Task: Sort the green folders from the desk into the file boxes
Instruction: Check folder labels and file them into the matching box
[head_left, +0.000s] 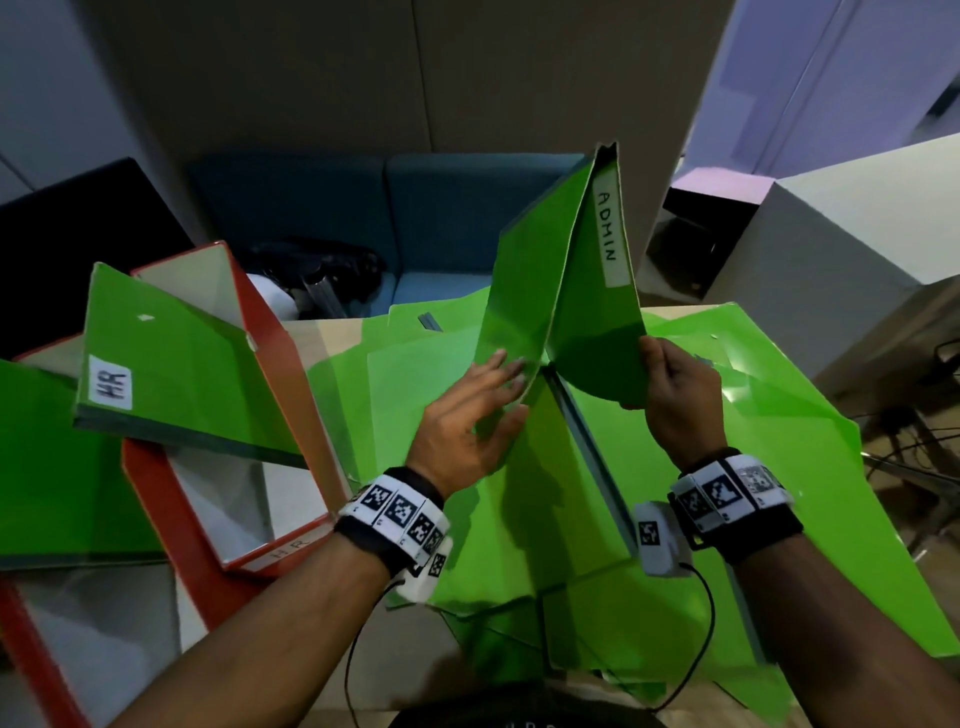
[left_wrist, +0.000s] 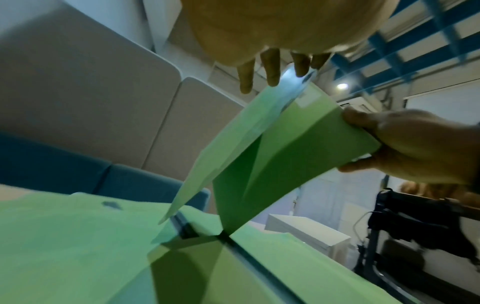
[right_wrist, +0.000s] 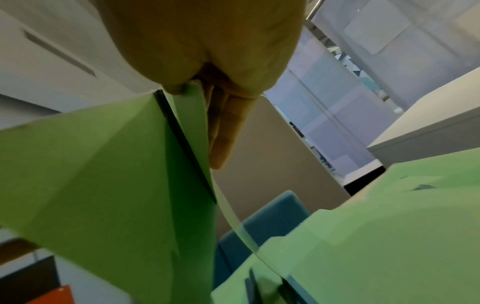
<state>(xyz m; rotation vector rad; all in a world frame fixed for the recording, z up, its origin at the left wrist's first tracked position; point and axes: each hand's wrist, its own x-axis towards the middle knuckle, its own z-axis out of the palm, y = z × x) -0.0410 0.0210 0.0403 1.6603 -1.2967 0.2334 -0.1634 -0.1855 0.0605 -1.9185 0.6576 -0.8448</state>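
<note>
Right hand (head_left: 675, 400) pinches near edge of upright ADMIN folder (head_left: 566, 291), left hand (head_left: 467, 421) flat, fingers straight, seemingly touching its left cover, HR folder (head_left: 176, 364) in red file box (head_left: 291, 405) left

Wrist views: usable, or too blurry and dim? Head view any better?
Head view: sharp, ADMIN folder label readable, wide-angle bending at edges, dim room. Left wrist view: soft, a ceiling lamp flares, left hand fills the top. Right wrist view: blurred, right hand blocks much, its grip on the folder still shows.
</note>
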